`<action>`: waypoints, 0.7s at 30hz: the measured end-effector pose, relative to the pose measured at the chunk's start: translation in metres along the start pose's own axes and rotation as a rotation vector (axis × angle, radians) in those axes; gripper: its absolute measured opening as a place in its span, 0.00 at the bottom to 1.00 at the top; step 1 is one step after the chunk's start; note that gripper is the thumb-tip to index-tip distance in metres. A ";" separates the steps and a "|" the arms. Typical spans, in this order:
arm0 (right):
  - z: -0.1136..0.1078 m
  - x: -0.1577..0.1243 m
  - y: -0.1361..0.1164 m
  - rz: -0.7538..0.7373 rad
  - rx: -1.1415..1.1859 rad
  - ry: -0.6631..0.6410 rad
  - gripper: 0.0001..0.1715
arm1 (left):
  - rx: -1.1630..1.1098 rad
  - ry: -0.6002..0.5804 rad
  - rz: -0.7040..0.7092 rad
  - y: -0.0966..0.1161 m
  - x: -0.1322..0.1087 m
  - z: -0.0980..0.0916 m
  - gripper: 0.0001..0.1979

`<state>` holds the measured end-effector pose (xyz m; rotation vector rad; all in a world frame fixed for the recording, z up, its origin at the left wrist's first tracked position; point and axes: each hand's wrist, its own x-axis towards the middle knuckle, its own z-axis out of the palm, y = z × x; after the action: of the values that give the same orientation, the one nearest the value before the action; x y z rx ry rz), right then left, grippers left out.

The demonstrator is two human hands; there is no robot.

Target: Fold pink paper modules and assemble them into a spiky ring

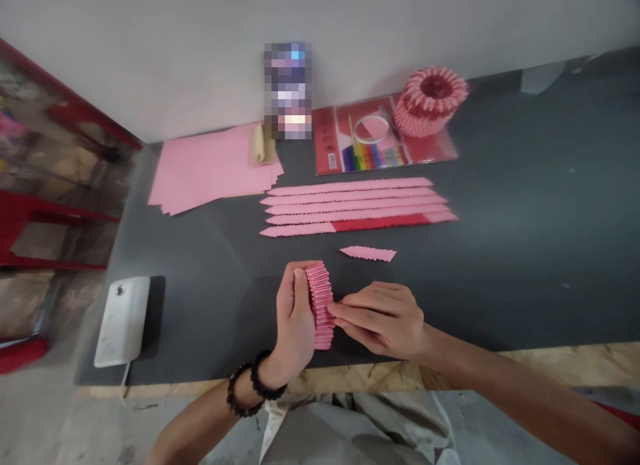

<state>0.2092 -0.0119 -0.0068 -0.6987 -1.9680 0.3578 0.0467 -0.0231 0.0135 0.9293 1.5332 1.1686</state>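
Observation:
My left hand (296, 312), with dark bead bracelets at the wrist, is closed around a ring of folded pink paper pieces (323, 308) near the table's front edge. From the right, my right hand (383, 318) pinches at the ring's side with thumb and fingertips. Whether a separate small piece sits in that pinch is hidden. Just beyond my hands lies a short pink zigzag paper strip (369, 254). Farther back, several long pink folded-paper strips (350, 202) lie side by side, the nearest with a red section (380, 222).
Pink paper sheets (210, 168) lie at the back left, beside a blurred-out phone-like object (289, 92). A pink woven paper vase (429, 104) stands on a red packet (325, 142) holding a white ring (371, 128). A white power bank (123, 322) with a cable is at the left edge.

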 end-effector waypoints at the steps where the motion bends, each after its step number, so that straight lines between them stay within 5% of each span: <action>1: 0.000 0.000 0.000 0.000 -0.003 0.003 0.09 | 0.003 -0.003 0.005 0.000 0.000 0.000 0.19; 21: -0.002 -0.002 0.001 0.094 0.063 0.042 0.14 | 0.047 -0.058 0.062 -0.001 -0.002 -0.001 0.19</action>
<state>0.2116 -0.0118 -0.0080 -0.7543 -1.8803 0.4564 0.0460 -0.0251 0.0130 1.0395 1.5003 1.1442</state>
